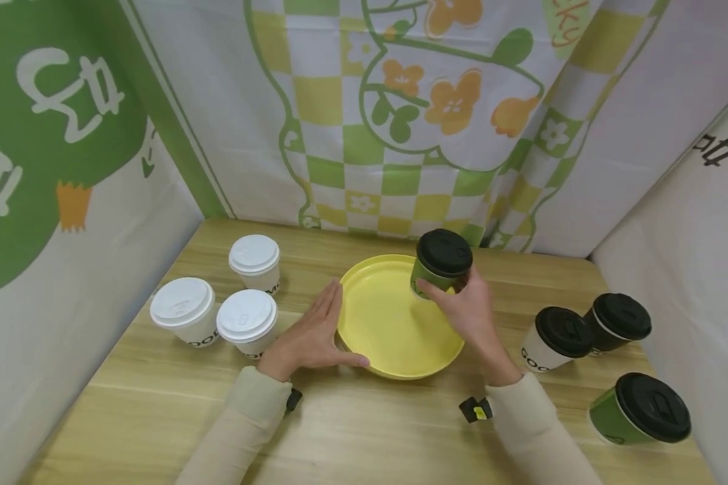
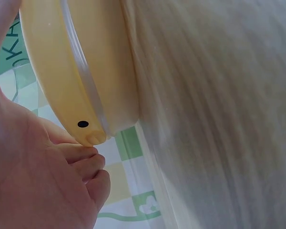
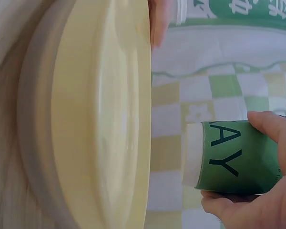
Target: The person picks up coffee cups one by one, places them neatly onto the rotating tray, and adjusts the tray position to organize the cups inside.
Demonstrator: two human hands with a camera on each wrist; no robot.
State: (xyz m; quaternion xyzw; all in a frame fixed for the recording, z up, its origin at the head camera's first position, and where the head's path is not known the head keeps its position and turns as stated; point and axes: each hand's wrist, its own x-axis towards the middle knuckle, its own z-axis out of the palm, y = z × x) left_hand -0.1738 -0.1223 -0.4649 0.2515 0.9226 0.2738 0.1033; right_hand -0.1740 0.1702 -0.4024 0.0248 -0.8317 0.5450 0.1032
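As you scan the bench from its left side, three white cups with white lids come first: the leftmost cup, the back cup and the front cup, whose lower part your left hand partly covers. That hand's grip is released: its fingers lie extended against the left side of the yellow plate, its thumb spread toward the near rim. The plate sits on the bench in front of you, with a checked, flowered cloth hanging behind. Over the plate's far right part is the green cup with a black lid; the right wrist view shows its pale base standing clear of the rim, and dark lettering on its side. Your right hand has its grip closed around this cup, fingers and thumb on opposite sides. Well to the right stand a white cup with a black lid and, beside it, a dark cup, also black-lidded; you cannot tell whether they touch. Nearest your right edge is a second green cup, again with a black lid.
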